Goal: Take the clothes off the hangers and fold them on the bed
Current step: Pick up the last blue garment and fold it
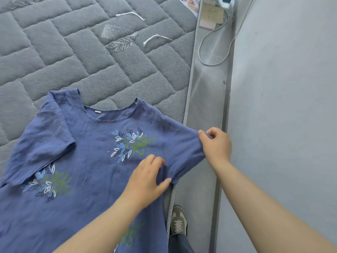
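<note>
Blue shirt (87, 161): spread front-up on the grey bed (54, 52), off its hanger (none in view).
Left hand (145, 178): grip pinching cloth under the sleeve (182, 141).
Right hand (217, 143): grip pinching that sleeve's hem.
Progress: folding seemingly just starting.

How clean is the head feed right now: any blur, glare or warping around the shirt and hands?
Head view: light soft and even, no glare, only faint shadows under the left hand and right hand; blue shirt and its leaf print slightly soft, hands readable; wide-angle lens bows the mattress edge.
</note>
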The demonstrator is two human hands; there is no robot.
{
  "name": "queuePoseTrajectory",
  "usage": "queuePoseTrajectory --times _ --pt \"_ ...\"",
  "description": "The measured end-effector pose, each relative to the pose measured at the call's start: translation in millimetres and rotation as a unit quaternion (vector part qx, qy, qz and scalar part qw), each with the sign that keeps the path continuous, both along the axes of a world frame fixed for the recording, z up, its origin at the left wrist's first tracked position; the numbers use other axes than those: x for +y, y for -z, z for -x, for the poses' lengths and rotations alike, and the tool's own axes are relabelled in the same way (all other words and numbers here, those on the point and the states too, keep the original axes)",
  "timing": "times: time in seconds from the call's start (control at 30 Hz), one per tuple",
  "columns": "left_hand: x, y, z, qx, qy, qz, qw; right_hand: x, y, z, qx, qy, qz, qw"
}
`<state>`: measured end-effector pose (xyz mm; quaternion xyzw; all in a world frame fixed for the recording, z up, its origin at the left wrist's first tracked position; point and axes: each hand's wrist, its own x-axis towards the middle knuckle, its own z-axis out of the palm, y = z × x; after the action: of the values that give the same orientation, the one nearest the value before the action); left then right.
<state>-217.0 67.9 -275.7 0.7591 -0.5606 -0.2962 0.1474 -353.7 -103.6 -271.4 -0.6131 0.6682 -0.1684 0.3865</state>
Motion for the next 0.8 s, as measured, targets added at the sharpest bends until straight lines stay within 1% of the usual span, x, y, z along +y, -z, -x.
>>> queuePoseTrajectory --times 0.07,0.17,0.23,0.3,0.4,0.5,0.57,0.63,0.67,0.7,0.73,0.77,0.8 --pt "0 7 12 -0.06 0.018 -0.066 0.996 -1 -3 2 -0.024 -0.03 -0.015 0.999" --pt "-10 10 28 -0.155 0.009 -0.091 0.984 0 -1 0 -0.029 -0.079 -0.054 0.995" --pt "-17 7 34 -0.173 0.007 -0.067 0.983 1 3 -1 -0.023 -0.087 -0.071 0.993" --pt "-20 6 36 -0.175 0.014 -0.017 0.984 0 6 -1 -0.029 -0.078 -0.077 0.994" --pt "-20 3 36 -0.166 -0.003 0.044 0.985 -1 3 0 -0.067 -0.05 -0.092 0.992" --pt "-7 -3 38 -0.086 -0.08 0.076 0.99 0 -6 0 -0.118 -0.02 -0.137 0.983" --pt "7 -7 39 -0.019 -0.141 0.099 0.985 1 -17 -5 -0.141 -0.015 -0.155 0.978" --pt "22 -12 39 0.05 -0.208 0.086 0.973 6 -30 -17 -0.153 -0.027 -0.153 0.976" --pt "29 -15 40 0.097 -0.252 0.072 0.96 10 -36 -26 -0.163 -0.038 -0.148 0.975" --pt "33 -18 40 0.156 -0.305 0.062 0.937 16 -42 -37 -0.173 -0.054 -0.137 0.974" --pt "36 -22 39 0.228 -0.363 0.054 0.902 22 -48 -49 -0.178 -0.076 -0.12 0.974" --pt "38 -26 38 0.303 -0.423 0.047 0.852 30 -53 -63 -0.184 -0.101 -0.106 0.972" --pt "39 -28 35 0.372 -0.479 0.04 0.794 40 -57 -78 -0.193 -0.128 -0.098 0.968"
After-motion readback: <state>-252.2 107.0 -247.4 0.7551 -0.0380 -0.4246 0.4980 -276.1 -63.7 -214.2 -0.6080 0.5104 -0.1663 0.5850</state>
